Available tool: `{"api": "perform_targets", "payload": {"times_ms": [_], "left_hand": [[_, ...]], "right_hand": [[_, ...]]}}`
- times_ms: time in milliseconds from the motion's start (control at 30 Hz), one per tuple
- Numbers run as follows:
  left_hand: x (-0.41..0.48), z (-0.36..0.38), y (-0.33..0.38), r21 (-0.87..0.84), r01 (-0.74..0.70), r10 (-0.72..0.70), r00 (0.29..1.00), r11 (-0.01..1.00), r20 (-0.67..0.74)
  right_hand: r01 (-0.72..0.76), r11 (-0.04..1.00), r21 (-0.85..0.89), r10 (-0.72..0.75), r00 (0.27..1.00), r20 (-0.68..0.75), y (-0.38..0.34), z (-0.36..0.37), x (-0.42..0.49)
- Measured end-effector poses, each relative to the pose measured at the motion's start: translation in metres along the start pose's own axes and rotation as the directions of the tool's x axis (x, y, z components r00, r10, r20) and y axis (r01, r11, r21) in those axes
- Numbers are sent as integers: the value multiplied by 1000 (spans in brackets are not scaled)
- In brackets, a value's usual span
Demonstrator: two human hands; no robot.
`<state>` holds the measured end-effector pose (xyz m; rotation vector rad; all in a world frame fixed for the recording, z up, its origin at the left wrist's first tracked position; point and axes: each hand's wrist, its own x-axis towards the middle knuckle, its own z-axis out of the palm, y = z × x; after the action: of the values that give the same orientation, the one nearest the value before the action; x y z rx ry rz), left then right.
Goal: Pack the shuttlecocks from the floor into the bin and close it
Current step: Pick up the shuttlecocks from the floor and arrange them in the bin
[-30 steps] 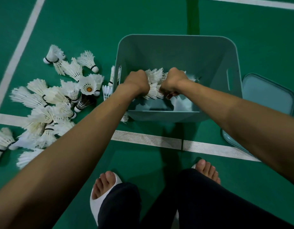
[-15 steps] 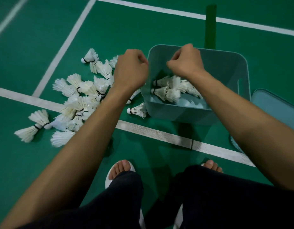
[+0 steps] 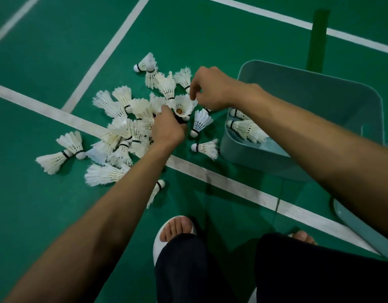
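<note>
On the floor (image 3: 57, 215) just left of the bin (image 3: 319, 88), gathering the shuttlecocks (image 3: 123, 132) is in hand: fingers of the left hand (image 3: 168, 130) curl round an upturned shuttlecock (image 3: 182, 106), curled fingers of the right hand (image 3: 210, 88) reach its feathers, grip unclear, so the next move is probably a lift into the bin.

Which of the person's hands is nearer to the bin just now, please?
Right. The right hand is just left of the bin, near its rim; the left hand is farther left, among the shuttlecocks on the floor.

Left hand (image 3: 168, 130) gripping shuttlecock (image 3: 181, 104), right hand (image 3: 210, 88) just beside
</note>
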<state>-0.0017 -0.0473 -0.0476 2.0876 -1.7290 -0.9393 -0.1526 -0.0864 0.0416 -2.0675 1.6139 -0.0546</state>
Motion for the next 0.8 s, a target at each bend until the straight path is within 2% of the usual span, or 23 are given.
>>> {"api": "perform_targets", "payload": {"times_ms": [100, 200, 300, 400, 500, 567, 633, 800], "left_hand": [[16, 7, -5, 128, -28, 41, 994, 991, -103], [38, 15, -10, 304, -98, 155, 973, 948, -171], [58, 23, -18, 432, -215, 263, 963, 876, -54], [62, 24, -21, 336, -289, 296, 955, 897, 29], [64, 21, -26, 226, -296, 311, 950, 928, -35], [63, 14, -27, 73, -293, 297, 953, 953, -59], [60, 5, -27, -30, -276, 273, 958, 961, -94], [46, -18, -25, -108, -265, 233, 943, 958, -239]], "right_hand": [[-51, 996, -78, 62, 986, 156, -2, -1, 25], [-76, 988, -135, 113, 949, 295, -3, 2, 51], [-75, 985, -158, 131, 916, 379, 0, 13, 75], [-116, 983, -139, 165, 890, 425, 6, 26, 93], [-159, 986, -45, 162, 886, 433, 9, 32, 100], [-159, 987, 12, 140, 900, 414, 9, 32, 100], [-174, 979, 110, 121, 918, 378, 7, 29, 96], [-201, 903, 380, 140, 973, 182, 2, 19, 83]]}}
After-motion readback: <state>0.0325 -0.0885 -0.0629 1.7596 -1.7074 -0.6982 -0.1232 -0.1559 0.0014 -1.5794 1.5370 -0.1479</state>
